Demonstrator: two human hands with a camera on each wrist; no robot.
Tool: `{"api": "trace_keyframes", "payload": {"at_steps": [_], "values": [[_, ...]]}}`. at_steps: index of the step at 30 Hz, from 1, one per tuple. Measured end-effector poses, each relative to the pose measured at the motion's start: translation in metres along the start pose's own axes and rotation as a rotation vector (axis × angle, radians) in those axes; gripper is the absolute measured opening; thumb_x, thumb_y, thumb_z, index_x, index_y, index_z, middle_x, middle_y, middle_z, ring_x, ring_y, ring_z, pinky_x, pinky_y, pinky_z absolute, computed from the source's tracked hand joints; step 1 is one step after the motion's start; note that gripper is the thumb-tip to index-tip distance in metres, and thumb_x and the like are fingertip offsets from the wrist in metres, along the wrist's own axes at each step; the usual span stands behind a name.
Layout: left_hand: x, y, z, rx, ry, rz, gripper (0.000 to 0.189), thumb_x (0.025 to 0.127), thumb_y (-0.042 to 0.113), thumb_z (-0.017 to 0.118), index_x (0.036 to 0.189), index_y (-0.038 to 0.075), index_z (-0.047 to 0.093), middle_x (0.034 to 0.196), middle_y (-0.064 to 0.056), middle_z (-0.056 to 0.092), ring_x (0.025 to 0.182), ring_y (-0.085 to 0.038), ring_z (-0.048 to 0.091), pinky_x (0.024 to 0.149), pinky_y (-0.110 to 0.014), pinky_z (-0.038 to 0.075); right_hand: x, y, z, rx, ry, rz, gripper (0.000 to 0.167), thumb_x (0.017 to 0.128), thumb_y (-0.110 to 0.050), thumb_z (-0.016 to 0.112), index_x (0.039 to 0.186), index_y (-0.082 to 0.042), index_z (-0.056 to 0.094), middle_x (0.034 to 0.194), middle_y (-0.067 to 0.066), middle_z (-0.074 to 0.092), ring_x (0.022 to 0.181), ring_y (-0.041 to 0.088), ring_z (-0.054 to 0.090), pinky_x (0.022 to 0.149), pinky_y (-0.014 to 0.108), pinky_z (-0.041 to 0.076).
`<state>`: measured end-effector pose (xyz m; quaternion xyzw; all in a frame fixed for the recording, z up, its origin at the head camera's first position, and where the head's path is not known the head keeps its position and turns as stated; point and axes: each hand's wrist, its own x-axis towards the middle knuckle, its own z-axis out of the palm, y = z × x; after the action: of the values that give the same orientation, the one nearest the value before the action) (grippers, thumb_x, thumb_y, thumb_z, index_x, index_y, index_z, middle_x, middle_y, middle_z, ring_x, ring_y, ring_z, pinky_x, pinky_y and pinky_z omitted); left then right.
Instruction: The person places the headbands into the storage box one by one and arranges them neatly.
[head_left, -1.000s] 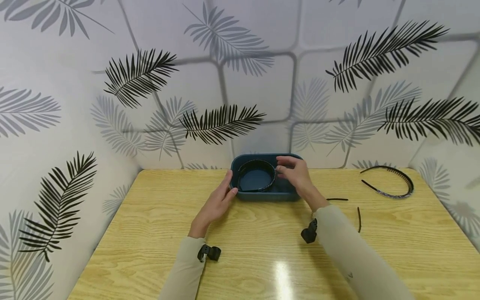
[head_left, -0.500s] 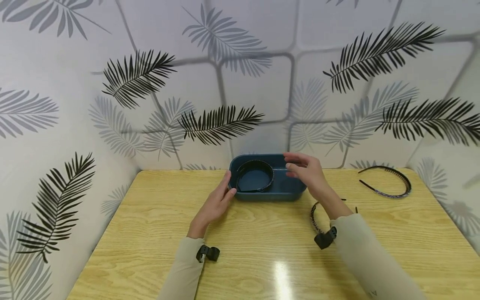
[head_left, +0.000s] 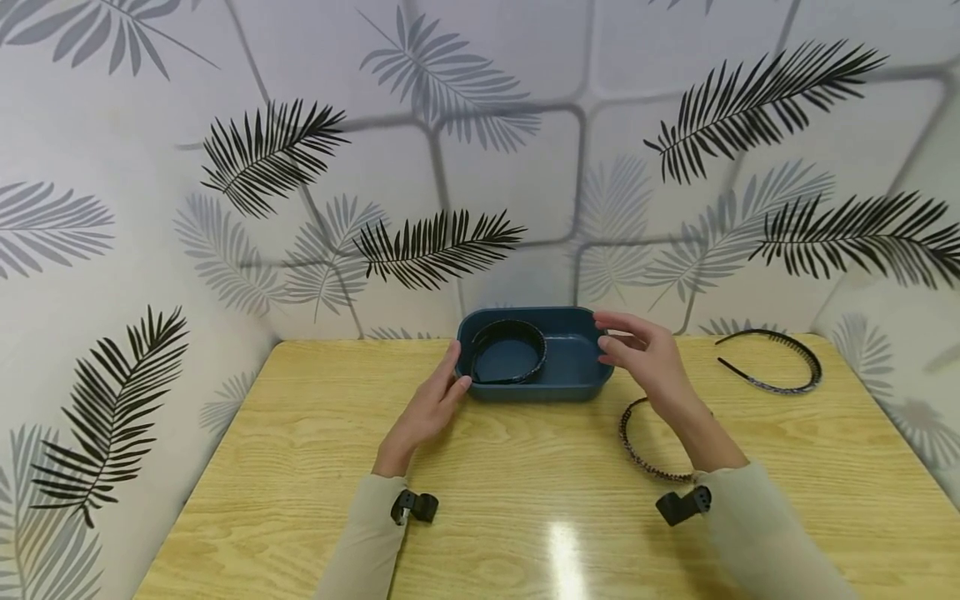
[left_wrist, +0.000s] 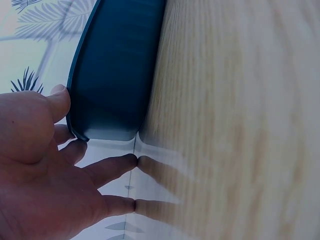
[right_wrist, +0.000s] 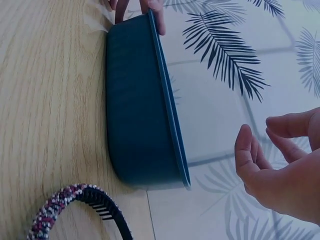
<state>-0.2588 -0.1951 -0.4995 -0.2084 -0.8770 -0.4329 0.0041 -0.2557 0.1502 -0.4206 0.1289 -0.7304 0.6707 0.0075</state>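
A blue oblong storage box (head_left: 555, 392) stands near the back of the table, with a dark headband (head_left: 542, 354) inside its left half. My left hand (head_left: 429, 408) holds the box's left end, thumb at the front corner. In the left wrist view, the thumb and two fingers meet the box's rim (left_wrist: 71, 95) while two other fingertips touch the table. My right hand (head_left: 648, 358) is over the box's right end, its fingers loosely bent with nothing between them. Below that hand lies a beaded, toothed headband (head_left: 628, 437), partly hidden by the forearm.
Another dark toothed headband (head_left: 817, 367) lies at the back right of the wooden table (head_left: 495, 508). Behind the table's back edge rises a pale wall (head_left: 517, 200) printed with feathery leaves. A small black camera (head_left: 682, 505) sits on the right wrist.
My right hand has drawn back to the right, out of the box to above its right end. More of the beaded headband shows beneath it. My left hand stays at the box.
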Motion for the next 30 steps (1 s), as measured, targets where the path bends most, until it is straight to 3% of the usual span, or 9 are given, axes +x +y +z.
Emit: {"api": "trace_keyframes", "payload": {"at_steps": [8,14,24,30], "values": [[0.002,0.001,0.0,0.002,0.001,0.001,0.065,0.113,0.018,0.043,0.164,0.001,0.008,0.171,-0.018,0.008,0.155,-0.03,0.018,0.122,-0.052,0.022,-0.016,-0.003,-0.017,0.022,0.042,-0.071,0.042,0.103,-0.008,0.064,0.141,0.007,0.057,0.129,-0.008,0.064,0.111,0.007,0.066,0.087,0.027,0.058],[0.001,0.0,0.0,-0.003,-0.002,-0.009,0.065,0.113,0.018,0.043,0.165,0.002,0.008,0.171,-0.014,0.007,0.155,-0.03,0.019,0.122,-0.052,0.023,-0.028,-0.005,-0.029,0.048,0.055,-0.123,0.039,0.101,-0.006,0.066,0.139,0.003,0.061,0.13,-0.005,0.065,0.109,0.009,0.066,0.085,0.026,0.058],[0.0,0.0,0.002,0.002,0.01,0.006,0.065,0.113,0.017,0.043,0.164,0.0,0.008,0.17,-0.02,0.009,0.156,-0.031,0.013,0.122,-0.053,0.02,-0.046,-0.007,-0.052,0.083,0.107,-0.139,0.033,0.1,-0.004,0.066,0.133,-0.008,0.069,0.13,-0.004,0.066,0.107,0.009,0.066,0.084,0.025,0.058],[0.0,0.002,0.0,0.002,0.009,0.002,0.064,0.112,0.017,0.044,0.164,0.001,0.009,0.171,-0.017,0.009,0.155,-0.03,0.015,0.122,-0.052,0.022,-0.053,-0.008,-0.073,0.116,0.13,-0.167,0.034,0.099,0.002,0.065,0.133,-0.005,0.069,0.129,-0.002,0.067,0.106,0.008,0.067,0.083,0.024,0.058]]}}
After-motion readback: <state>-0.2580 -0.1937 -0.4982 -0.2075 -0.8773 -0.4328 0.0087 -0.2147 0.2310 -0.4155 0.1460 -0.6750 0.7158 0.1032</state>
